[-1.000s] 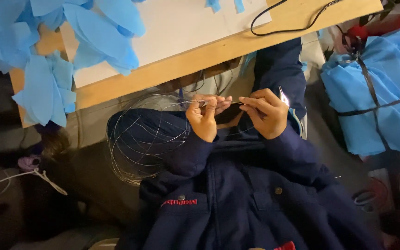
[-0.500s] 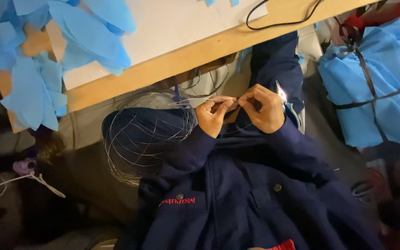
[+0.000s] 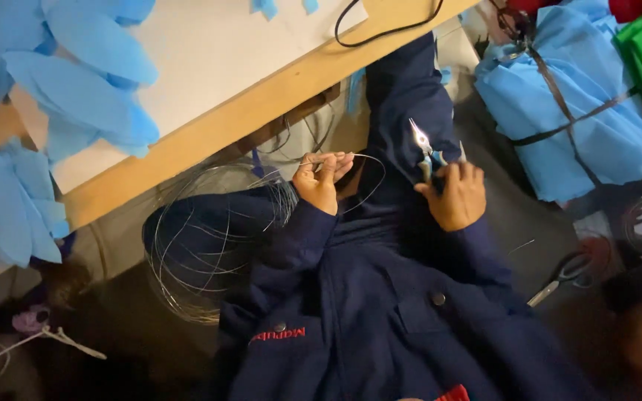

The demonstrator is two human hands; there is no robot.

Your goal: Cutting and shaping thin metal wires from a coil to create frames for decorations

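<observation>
Since the earlier frame our hands have drawn apart: they were touching over the lap, and now our right hand has swung out to the right while our left hand stays near the middle. We see the left fingers pinched shut on a strand of thin wire, which loops out to the right of the hand in a loose arc and does not reach the other hand. That strand runs back left into the big wire coil lying over our dark blue jacket on the left side of the lap. Our right fingers are curled closed around small pliers, whose bright metal tip points up toward the far side; we cannot tell how its jaws stand. Beyond the hands lies the wooden table, its edge running diagonally, with a white sheet and a black cable on top and blue paper petals heaped at its left end. To the far right a bundle of blue paper is strapped with a dark band, and scissors lie near the right, well apart from both hands
</observation>
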